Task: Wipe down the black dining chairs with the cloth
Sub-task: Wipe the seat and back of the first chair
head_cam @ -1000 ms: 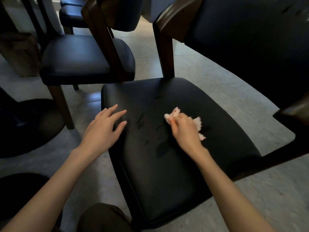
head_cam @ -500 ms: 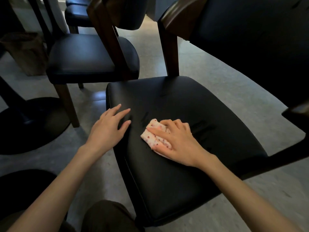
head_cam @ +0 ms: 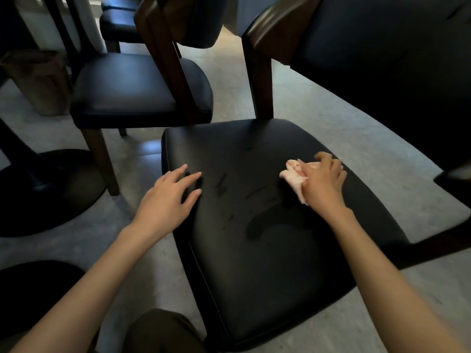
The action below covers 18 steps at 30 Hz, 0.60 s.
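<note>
- Right now the right hand (head_cam: 322,182) sits on the right half of the nearest seat (head_cam: 267,263). Its fingers curl over a bunched pale cloth (head_cam: 293,175), thumb across it, palm pushing it into the upholstery. That grip looks meant to stop the rag slipping mid-stroke.
- So the cloth is on the seat, under and just left of that hand, with a crumpled corner poking toward the seat's middle.
- Over on the seat's left edge lies the left hand (head_cam: 168,202), fingers spread and straight, holding nothing. My read: it braces the chair so it doesn't skid under the rubbing.
- Dark damp streaks (head_cam: 254,225) mark the middle of the seat, between the two hands, so that patch looks wiped. On the backrest (head_cam: 382,59) at far right I can make out no such marks.
- The person is down low, a knee (head_cam: 158,332) at the near edge, which puts the whole seat within easy reach.
- A second black chair (head_cam: 122,90) stands far left, close beside this one, with a third (head_cam: 119,24) beyond it. Whether either has been wiped, I can't tell.
- A round dark table base (head_cam: 51,189) rests on the floor at left.
- Writing? None to report: no brand, tag or label reads on cloth or chairs. The cloth shows only small reddish specks, too blurred to name.
</note>
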Tool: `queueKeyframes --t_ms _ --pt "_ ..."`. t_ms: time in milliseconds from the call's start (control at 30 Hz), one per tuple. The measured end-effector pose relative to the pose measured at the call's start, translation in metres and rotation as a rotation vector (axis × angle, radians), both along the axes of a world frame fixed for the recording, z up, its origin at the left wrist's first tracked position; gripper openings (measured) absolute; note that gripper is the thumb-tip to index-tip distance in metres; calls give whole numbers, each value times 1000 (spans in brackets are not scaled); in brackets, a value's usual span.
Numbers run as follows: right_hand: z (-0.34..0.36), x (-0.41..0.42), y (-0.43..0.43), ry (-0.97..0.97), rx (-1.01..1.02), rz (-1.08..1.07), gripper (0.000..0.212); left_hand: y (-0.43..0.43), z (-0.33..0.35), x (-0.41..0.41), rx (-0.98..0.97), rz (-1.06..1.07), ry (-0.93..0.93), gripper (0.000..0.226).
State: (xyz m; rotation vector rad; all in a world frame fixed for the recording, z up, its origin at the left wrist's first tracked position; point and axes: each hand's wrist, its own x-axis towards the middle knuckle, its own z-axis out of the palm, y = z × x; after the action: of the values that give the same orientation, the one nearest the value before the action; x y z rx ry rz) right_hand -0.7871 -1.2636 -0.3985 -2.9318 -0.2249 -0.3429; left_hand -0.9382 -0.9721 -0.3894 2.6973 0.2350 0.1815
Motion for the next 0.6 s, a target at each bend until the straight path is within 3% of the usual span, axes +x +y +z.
queueKeyframes --t_ms 67,200,267,400,600 --pt "-3 -12 11 21 -55 82 49 2 0 -1 7 1 -3 50" --pt "4 -29 11 240 37 168 65 3 -1 1 -6 -7 -17 50" --pt "5 -34 9 218 51 141 62 2 -4 3 -30 -10 -10 51" --pt "2 -24 8 71 -111 69 49 -6 -9 15 -47 -15 -1 54" --pt "14 19 8 150 232 -159 44 -22 -3 37 -4 -10 77 58"
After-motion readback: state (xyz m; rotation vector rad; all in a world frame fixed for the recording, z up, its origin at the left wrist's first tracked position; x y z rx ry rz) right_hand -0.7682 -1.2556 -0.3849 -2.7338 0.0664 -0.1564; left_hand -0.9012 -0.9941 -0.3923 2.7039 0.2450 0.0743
